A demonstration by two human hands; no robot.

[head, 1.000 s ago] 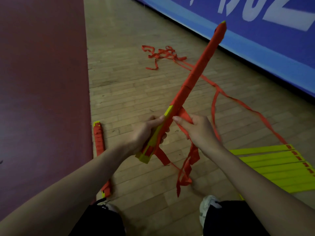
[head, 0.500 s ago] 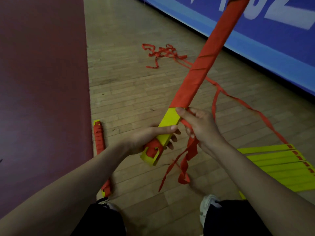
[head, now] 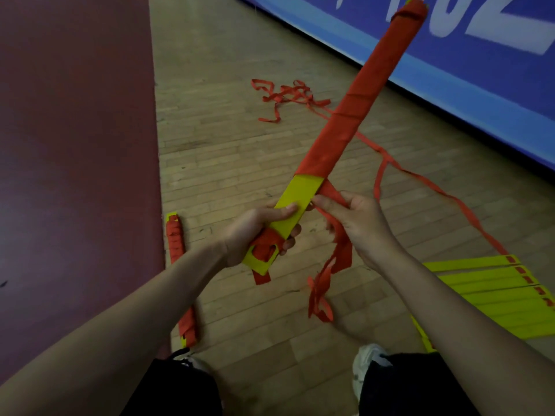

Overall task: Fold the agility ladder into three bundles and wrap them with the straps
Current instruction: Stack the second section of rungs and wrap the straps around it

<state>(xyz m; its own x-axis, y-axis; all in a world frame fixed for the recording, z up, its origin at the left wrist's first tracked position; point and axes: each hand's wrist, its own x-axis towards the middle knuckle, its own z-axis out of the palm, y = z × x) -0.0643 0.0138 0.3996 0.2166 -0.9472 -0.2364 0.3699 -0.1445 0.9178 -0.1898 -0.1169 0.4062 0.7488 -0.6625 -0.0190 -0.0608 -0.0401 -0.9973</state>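
At the centre of the frame the left hand grips the lower end of a long bundle of yellow plastic rungs, fingers curled round it from beneath and thumb laid across its bare yellow face; the bundle slants up toward the upper right corner, and most of its length is bound in turns of red fabric strap, with yellow showing only on the stretch near the hands and at the far tip. Just to the right, the right hand pinches the strap between thumb and fingers where it comes off the bundle's edge; the loose tail hangs below that hand in a crumpled fold above the pale wooden floor.

Left of centre and lower, a second wrapped bundle, red with yellow ends, lies on the floor along the edge of a dark red mat; at the right edge a row of flat yellow rungs lies side by side, and a red line of strap runs from them up the floor to a tangle of loose red strap above centre. A blue banner with white lettering crosses the upper right; a white shoe shows at the bottom.
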